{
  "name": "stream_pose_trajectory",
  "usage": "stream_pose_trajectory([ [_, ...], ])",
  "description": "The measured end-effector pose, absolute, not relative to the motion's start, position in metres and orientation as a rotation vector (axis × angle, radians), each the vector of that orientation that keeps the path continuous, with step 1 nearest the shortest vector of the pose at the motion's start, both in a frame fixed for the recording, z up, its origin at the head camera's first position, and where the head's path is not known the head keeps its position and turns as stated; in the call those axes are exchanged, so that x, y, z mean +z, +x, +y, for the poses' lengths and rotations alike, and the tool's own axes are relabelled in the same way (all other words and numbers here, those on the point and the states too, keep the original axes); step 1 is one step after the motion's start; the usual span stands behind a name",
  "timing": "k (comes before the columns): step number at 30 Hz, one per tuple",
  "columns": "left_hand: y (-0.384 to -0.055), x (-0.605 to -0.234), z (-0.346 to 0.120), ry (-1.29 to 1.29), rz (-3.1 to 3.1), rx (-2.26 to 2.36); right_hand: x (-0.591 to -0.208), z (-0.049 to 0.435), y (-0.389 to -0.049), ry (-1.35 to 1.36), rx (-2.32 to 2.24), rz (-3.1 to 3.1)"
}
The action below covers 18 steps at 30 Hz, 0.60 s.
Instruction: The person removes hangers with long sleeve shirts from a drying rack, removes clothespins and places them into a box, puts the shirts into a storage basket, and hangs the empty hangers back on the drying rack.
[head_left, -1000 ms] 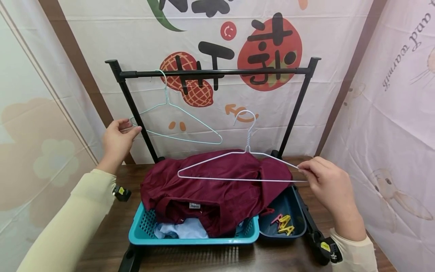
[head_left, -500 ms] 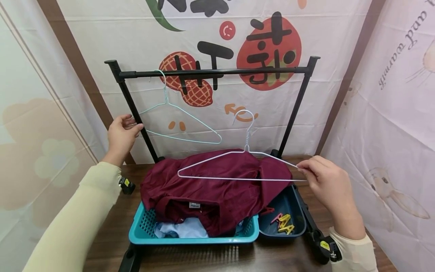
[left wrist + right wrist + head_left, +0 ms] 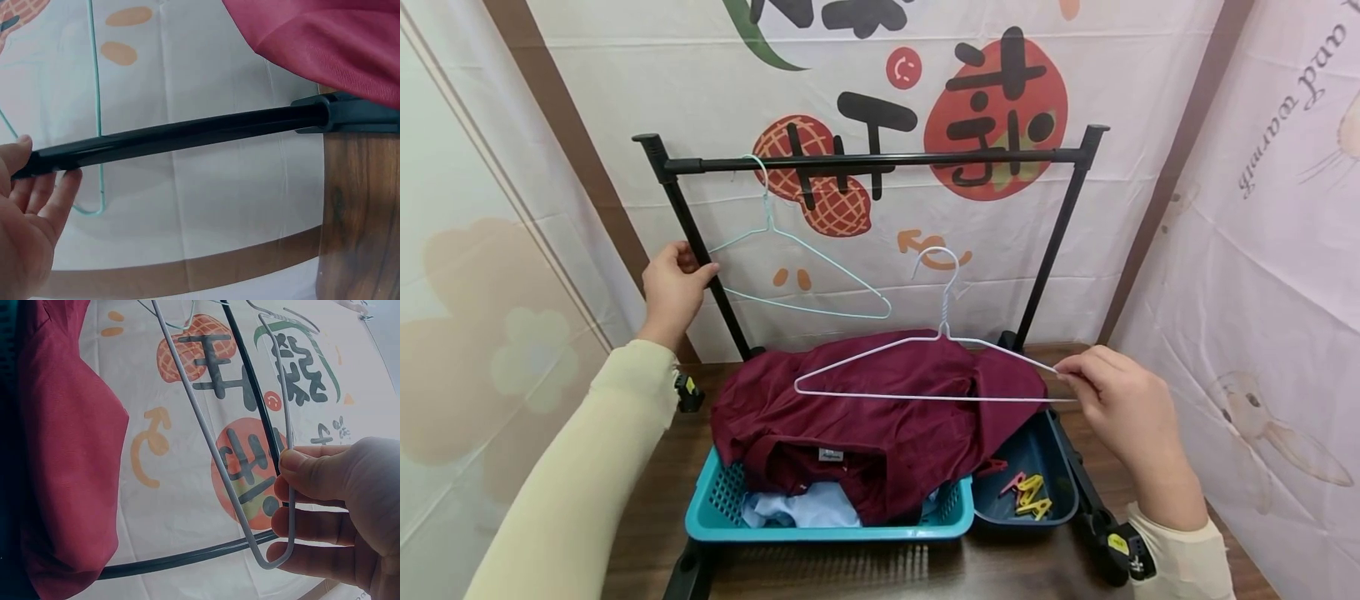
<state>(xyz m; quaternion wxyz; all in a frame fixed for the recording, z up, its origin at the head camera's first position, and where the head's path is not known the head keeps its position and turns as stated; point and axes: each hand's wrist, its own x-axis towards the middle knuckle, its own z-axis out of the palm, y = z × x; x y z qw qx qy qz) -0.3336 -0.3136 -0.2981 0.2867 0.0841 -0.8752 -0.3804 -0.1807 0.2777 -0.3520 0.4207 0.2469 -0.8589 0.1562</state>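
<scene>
My right hand (image 3: 1123, 417) pinches one end of a white wire hanger (image 3: 880, 395), which is held hook-up over a maroon shirt (image 3: 865, 425). In the right wrist view the thumb and fingers close on the hanger's bent corner. My left hand (image 3: 673, 287) grips the left post (image 3: 187, 137) of a black clothes rack, thumb on one side and fingers on the other. From the rack's crossbar (image 3: 880, 159) hangs a pale green wire hanger (image 3: 827, 250), close beside the left hand; its far left corner is behind the hand and post.
The shirt lies heaped over a turquoise basket (image 3: 827, 533), with light blue cloth (image 3: 812, 505) under it. To the right stands a dark blue tray (image 3: 1060, 467) with several clothespins (image 3: 1032, 492). The rack's feet (image 3: 688, 568) extend along the wooden table (image 3: 865, 571) toward me.
My left hand has shifted from the left corner of the green hanger onto the rack's left post, a little up and to the right. The right hand and white hanger stay nearly still.
</scene>
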Motion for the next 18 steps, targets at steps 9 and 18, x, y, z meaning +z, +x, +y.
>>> stream_pose_trajectory([
  [9, -0.3348, -0.3054, -0.3133, 0.169, -2.322, -0.976, -0.3518, 0.2790, -0.1816, 0.625, 0.395, -2.150],
  [18, -0.3373, -0.3052, -0.3151, 0.131, -2.392, -0.885, -0.3512, 0.2782, -0.1820, 0.639, 0.408, -2.116],
])
